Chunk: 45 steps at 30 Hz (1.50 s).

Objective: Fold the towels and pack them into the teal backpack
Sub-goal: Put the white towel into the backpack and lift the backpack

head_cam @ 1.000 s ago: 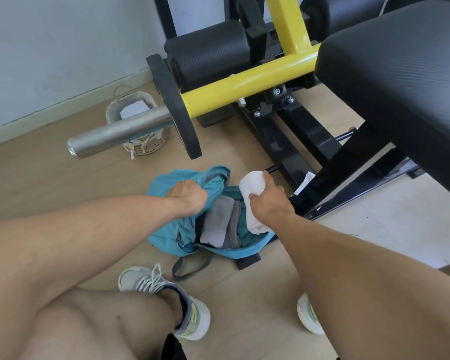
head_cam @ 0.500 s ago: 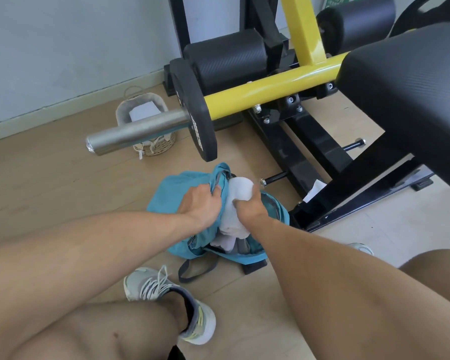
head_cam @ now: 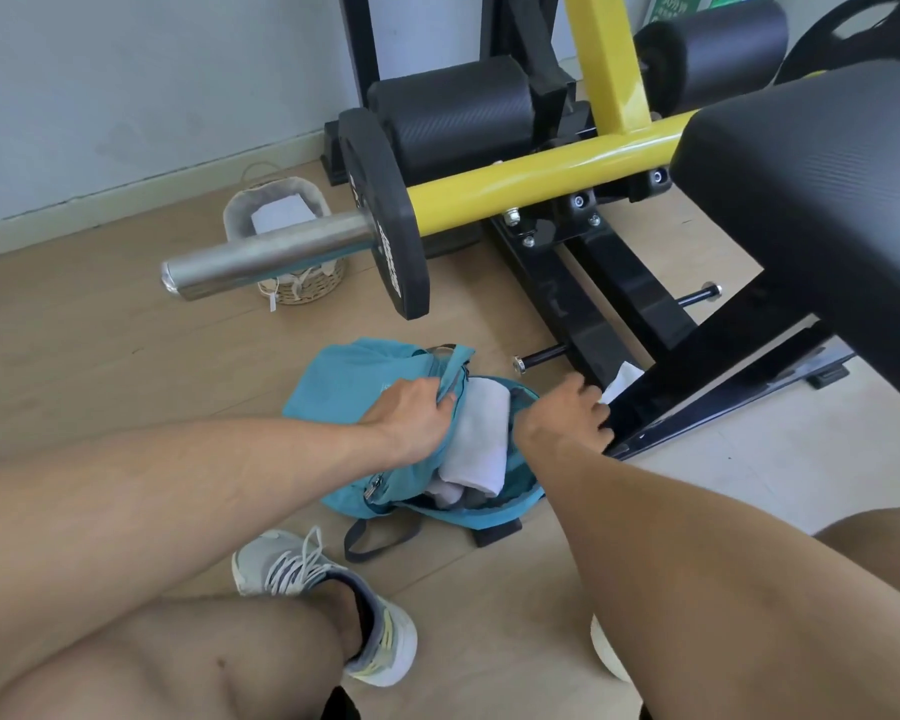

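Observation:
The teal backpack (head_cam: 344,387) lies open on the wooden floor between my arms. My left hand (head_cam: 411,413) grips the left edge of its opening and holds it up. A folded white towel (head_cam: 481,439) lies inside the opening, on top of a grey towel (head_cam: 471,498) of which only a strip shows. My right hand (head_cam: 567,413) hovers over the bag's right rim, off the white towel, with loosely curled fingers and nothing seen in them.
A gym machine stands close behind the bag: a steel bar end (head_cam: 261,257), a black weight plate (head_cam: 385,220), a yellow beam (head_cam: 531,184) and a black padded bench (head_cam: 811,200) overhanging at the right. A woven basket (head_cam: 302,288) sits by the wall. My shoe (head_cam: 302,569) is near the bag's strap.
My right hand pushed the white towel into the backpack, let it go and drew back to the right rim. My left hand kept its grip on the opening's edge.

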{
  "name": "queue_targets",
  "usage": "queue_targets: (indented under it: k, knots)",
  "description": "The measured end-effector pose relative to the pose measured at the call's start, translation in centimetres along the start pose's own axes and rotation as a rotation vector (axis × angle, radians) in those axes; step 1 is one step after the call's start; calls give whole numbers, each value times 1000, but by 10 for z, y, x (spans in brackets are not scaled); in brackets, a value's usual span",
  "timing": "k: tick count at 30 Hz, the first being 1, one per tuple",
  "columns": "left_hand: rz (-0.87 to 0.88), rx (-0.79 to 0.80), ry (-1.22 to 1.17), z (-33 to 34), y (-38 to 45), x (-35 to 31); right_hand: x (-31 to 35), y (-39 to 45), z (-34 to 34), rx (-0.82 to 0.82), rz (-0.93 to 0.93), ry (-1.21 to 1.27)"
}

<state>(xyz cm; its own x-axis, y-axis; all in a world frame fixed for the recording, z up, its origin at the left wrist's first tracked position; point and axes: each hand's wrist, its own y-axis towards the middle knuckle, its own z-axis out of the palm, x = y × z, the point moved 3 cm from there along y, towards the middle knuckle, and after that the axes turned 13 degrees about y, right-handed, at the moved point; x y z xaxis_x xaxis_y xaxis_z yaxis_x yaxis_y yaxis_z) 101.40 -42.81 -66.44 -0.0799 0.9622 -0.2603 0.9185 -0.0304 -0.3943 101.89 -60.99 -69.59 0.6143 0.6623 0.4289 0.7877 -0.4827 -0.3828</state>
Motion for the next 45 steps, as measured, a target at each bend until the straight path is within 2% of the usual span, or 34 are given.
queue_targets:
  k: [3,5,9,11,14,16,18,22,26,28,31,32,33,34,36,37,38,41,45]
  knots:
    - [38,58,20,6,0,-3,-18,8,7,242,212,89]
    - [60,133,54,9,1,-4,-20,7,10,335,219,188]
    - [18,253,56,12,-2,-17,-1,1,10,372,-16,441]
    - [-113,270,-40,10,-7,-26,8,-11,10,442,-115,511]
    - [-285,284,-179,7,-8,-29,20,-26,12,592,-282,468]
    - [-345,321,-291,5,-4,-25,29,-36,10,713,-322,497]
    - [-376,359,-365,0,1,-17,34,-43,8,849,-287,516]
    - [-354,406,-279,-14,9,-2,34,-50,3,1049,-197,538]
    - [-295,514,-211,-30,1,-2,50,-56,0,1027,-258,564]
    - [-297,560,-156,-38,-2,3,61,-67,1,1089,-288,554]
    - [-333,424,8,-48,-6,17,73,-81,-3,1310,-257,500]
    - [-325,386,2,-48,-8,21,75,-80,-7,1316,-255,471]
    - [-309,362,-31,-46,-10,24,76,-72,-9,1249,-255,455]
    - [-295,338,-74,-43,-11,27,75,-61,-10,1100,-252,459]
    - [-287,287,-130,-39,-11,33,68,-30,-10,701,-224,450]
    - [-282,263,-147,-38,-11,35,64,-20,-9,555,-199,436]
    - [-272,241,-155,-39,-11,37,61,-12,-7,487,-181,421]
    - [-257,201,-153,-42,-12,43,68,-8,6,520,-215,348]
    - [-230,201,-175,-47,-14,48,98,-4,34,568,-368,149]
